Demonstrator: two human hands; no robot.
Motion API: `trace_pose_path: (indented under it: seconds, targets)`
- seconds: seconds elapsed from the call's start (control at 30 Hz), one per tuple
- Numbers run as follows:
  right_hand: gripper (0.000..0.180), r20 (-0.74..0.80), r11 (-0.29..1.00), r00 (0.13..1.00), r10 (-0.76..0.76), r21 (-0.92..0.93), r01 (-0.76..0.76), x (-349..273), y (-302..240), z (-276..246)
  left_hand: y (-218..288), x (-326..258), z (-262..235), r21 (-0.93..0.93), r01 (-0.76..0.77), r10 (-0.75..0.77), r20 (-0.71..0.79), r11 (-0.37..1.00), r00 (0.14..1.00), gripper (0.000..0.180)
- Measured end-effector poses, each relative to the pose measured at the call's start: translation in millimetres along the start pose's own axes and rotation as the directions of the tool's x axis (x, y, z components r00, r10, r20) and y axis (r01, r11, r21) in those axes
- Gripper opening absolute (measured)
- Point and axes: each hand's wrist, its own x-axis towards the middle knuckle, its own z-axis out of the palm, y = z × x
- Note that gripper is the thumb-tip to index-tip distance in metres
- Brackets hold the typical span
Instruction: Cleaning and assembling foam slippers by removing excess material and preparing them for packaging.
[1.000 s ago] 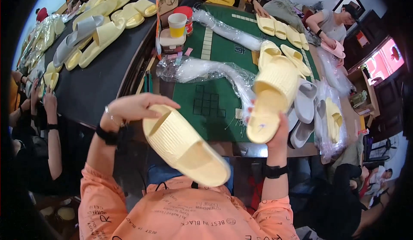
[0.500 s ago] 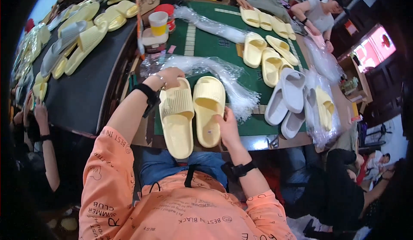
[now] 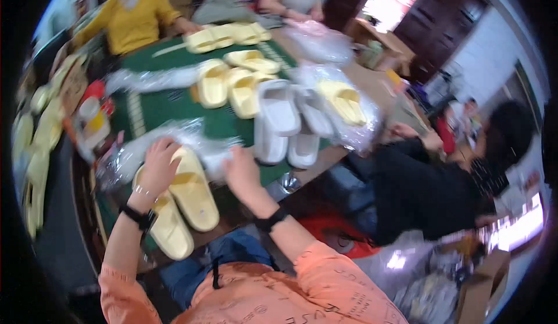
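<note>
Both forearms [image 3: 122, 244] stretched forward, left hand [image 3: 158, 167] curved palm down, right hand [image 3: 242, 174] apart from it, slightly blurred.

Dark Latin lettering is seen across the orange shirt [image 3: 261, 303] and its right sleeve [image 3: 340, 277], while a small mark on a yellow slipper [image 3: 196, 197] and a dark figure on the green mat [image 3: 174, 106] are too blurred for reading.

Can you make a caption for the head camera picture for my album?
Left hand over two yellow slippers, right hand beside clear plastic, at a green-topped table.
</note>
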Motion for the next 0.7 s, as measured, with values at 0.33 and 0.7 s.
trace_pose_path:
  seconds: [0.33, 0.7]
  targets:
    - [0.012, 0.100, 0.994, 0.992, -0.075, 0.081, 0.067, 5.4, 6.9, -7.9, 49.5, 34.4, 65.4, 0.033, -0.224, 0.199, 0.344, 0.974, 0.918, 0.043]
    - [0.013, 0.067, 1.000, 0.998, -0.022, -0.019, 0.023, 18.6, 10.4, -18.8, 41.4, 35.6, 84.6, -0.004, -0.151, 0.148, 0.235, 0.988, 0.961, 0.028]
